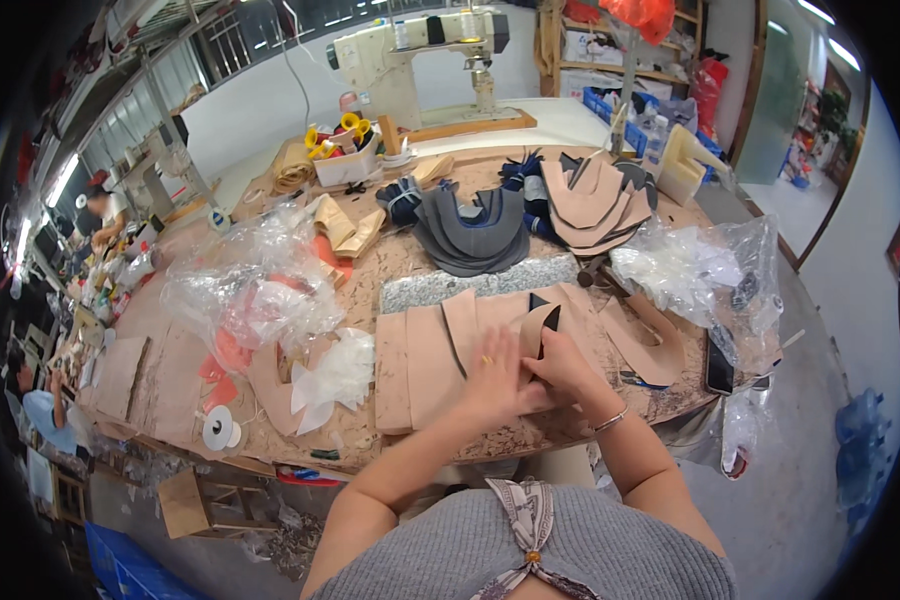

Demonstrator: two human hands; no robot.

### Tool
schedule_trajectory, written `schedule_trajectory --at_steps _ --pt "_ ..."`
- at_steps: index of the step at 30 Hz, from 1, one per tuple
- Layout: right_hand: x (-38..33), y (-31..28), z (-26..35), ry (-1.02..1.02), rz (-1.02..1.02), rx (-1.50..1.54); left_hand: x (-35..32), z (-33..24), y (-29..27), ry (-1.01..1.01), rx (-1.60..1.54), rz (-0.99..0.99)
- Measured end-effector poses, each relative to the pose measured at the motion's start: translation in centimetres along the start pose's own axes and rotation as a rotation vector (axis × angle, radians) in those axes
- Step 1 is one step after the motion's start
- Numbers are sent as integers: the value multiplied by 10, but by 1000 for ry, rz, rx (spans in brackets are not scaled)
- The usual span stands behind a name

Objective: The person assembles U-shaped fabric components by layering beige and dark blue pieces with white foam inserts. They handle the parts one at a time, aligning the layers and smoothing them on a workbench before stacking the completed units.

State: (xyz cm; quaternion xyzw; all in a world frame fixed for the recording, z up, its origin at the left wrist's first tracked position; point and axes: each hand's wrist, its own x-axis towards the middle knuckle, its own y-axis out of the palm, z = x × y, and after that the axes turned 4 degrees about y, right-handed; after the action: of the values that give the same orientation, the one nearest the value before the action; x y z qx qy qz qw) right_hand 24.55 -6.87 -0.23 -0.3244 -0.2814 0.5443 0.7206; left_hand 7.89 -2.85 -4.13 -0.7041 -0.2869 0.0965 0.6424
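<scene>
On the worktable, several flat tan leather-like pieces [425, 350] with dark undersides lie overlapped in a row. My left hand [494, 372] rests on them, its fingers stretched out and slightly blurred, with a ring on one finger. Just beside it, my right hand [567, 368] has its fingers curled at the edge of a curved tan piece [536, 318], which bends up and shows its dark underside. The right fingertips are partly hidden. A U-shaped tan piece [660, 345] lies to the right of my hands.
Stacks of grey curved pieces [470, 235] and tan curved pieces [595, 205] lie beyond my hands. Clear plastic bags [260, 270] are on the left. A sewing machine [420, 65] stands at the back. A phone [718, 365] lies near the right edge.
</scene>
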Motion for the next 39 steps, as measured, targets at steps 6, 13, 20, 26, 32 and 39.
schedule_trajectory --at_steps 6,13,20,26,32,39 --pt "41 -31 -26 175 387 280 -14 -31 -26 67 6 65" --pt "87 -50 -45 255 221 465 -11 -34 -34 60 21 142" --pt "92 -40 -40 257 131 265 -12 -31 -27 128 16 -11" --pt "92 -45 -23 286 128 56 -11 -33 -29 143 32 -44" --pt "31 -11 -1 -137 15 -289 -13 -31 -21 124 21 -6" --pt "8 12 -17 -300 152 -231 -13 -33 -22 129 -72 60"
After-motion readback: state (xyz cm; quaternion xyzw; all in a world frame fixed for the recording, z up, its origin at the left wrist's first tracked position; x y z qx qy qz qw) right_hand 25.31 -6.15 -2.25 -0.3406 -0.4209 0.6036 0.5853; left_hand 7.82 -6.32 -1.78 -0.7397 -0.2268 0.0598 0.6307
